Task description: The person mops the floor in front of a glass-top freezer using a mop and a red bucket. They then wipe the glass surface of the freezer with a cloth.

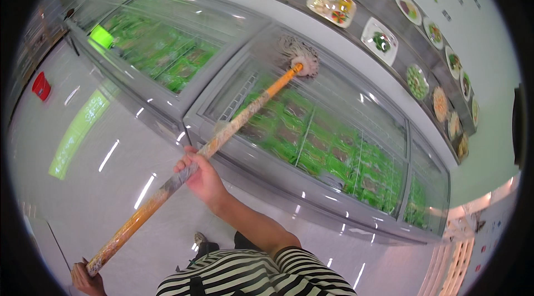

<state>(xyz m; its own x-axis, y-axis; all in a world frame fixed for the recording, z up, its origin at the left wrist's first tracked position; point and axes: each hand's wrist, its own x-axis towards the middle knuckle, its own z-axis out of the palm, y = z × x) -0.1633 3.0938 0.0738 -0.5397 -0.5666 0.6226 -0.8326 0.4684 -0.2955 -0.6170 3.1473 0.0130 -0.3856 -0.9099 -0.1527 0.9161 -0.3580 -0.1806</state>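
A long-handled mop (256,104) runs slantwise across the view, from the lower left up to the middle. Its handle is orange and worn, with wrapping around part of it. My right hand (203,176) grips the handle around its middle, fingers closed about it. At the lower left, my left hand (87,279) is wrapped around the handle's near end. The grey string mop head (300,56) lies at the far side of the glass top of a chest freezer (222,154). Green packages (317,135) show through the glass.
Another glass-topped freezer (172,12) adjoins on the left, with a bright green panel (101,36) at its side. Behind, a grey shelf (356,32) carries several plates of food. A red bucket (41,86) stands on the shiny floor (111,185). A pale slatted rack (453,251) is at right.
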